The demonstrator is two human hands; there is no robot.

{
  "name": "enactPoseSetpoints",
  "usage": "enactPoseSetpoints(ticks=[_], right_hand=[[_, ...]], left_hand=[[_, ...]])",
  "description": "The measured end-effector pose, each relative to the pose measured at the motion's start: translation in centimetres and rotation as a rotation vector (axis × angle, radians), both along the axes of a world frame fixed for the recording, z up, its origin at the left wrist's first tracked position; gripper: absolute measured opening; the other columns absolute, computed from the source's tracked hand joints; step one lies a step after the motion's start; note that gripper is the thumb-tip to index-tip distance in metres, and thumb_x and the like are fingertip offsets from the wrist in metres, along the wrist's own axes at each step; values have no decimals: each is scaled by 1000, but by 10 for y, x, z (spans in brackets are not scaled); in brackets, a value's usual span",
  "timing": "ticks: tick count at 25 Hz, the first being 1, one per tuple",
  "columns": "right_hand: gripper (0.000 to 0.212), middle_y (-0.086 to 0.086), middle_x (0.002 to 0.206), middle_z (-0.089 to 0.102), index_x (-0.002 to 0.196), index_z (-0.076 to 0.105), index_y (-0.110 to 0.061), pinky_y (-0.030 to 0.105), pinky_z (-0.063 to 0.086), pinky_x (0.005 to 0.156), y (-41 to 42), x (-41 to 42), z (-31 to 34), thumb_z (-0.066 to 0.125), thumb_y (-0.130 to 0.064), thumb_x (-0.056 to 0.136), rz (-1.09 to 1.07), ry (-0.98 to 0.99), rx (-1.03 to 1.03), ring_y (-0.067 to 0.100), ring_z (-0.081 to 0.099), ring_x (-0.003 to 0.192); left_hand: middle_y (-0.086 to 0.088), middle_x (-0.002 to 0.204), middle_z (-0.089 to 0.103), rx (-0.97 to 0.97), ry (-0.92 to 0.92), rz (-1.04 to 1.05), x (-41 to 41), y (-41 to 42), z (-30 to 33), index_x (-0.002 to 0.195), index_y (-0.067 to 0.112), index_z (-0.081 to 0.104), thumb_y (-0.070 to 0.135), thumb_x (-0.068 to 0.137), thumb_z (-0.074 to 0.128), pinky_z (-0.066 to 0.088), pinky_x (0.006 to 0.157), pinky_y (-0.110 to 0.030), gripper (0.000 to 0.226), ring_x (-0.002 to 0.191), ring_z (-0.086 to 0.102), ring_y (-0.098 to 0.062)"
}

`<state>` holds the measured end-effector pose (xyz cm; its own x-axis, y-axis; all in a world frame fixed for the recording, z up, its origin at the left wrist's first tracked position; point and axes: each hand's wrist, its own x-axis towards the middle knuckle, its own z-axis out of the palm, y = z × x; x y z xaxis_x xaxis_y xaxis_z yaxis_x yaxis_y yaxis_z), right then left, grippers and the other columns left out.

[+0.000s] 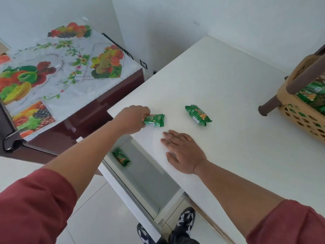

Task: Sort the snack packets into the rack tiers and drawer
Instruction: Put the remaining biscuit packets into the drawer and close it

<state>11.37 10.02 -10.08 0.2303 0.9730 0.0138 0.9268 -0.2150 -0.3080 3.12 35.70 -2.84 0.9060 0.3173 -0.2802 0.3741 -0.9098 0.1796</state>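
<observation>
My left hand is closed on one end of a green snack packet lying at the left edge of the white tabletop. A second green packet lies loose on the table to its right. My right hand rests flat, palm down, on the table just below both packets, holding nothing. Under the table's left edge the drawer stands pulled out, with one green packet lying in it. At the right edge the tan plastic rack holds several green packets in a perforated tier.
A dark brown rack leg juts out low toward the table's middle. A fridge top with a fruit-print cover stands to the left of the table, past a narrow gap. White walls close the back. My shoes show on the tiled floor.
</observation>
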Motion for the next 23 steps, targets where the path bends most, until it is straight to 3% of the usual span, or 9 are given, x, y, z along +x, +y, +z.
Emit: enactPoseSetpoints(ticks=[3,5,7,8,13,17,23], right_hand=[[57,4,163,37,149,48,-20,46,29,118,1,-1,2,39,-42,98,-45,-37,-40,27,27,153],[59,4,164,36,150,47,-20,48,29,117,2,-2,3,35,-44,97,-57,-49,-56,28,26,153],[60,3,164,35,151,46,-21,48,29,117,2,-3,3,33,-46,97,-62,-55,-67,27,25,154],[61,3,164,35,150,46,-21,48,29,117,2,-3,3,32,-46,97,-64,-58,-68,26,25,154],[61,3,163,38,149,49,-19,46,27,117,3,-6,3,33,-45,96,-76,-46,-56,26,28,153],[61,4,163,38,149,49,-18,45,26,117,3,-5,3,34,-45,96,-72,-44,-56,27,28,153],[59,4,162,39,148,50,-19,43,23,116,3,-3,-2,38,-44,97,-62,-62,-33,28,28,152]], left_hand=[[3,120,60,-52,49,71,-52,16,0,134,29,55,29,85,70,48,94,-45,52,114,53,-27],[6,107,58,-98,87,74,-84,27,1,112,44,60,29,82,65,49,87,-45,34,103,53,-25],[10,95,53,-117,145,77,-109,33,1,91,53,55,20,78,60,50,77,-42,35,90,52,-19],[10,93,53,-129,182,81,-118,34,-2,89,52,54,16,76,58,51,74,-41,39,88,53,-18],[10,95,60,-161,316,-21,-125,10,-41,96,39,56,16,72,61,53,76,-38,33,91,59,-20],[5,100,59,-13,418,-226,-101,-23,-93,111,30,58,4,81,62,40,65,-31,40,94,52,-22],[-5,123,60,119,643,-470,-71,-53,-154,129,21,54,8,91,57,50,87,-39,41,111,54,-27]])
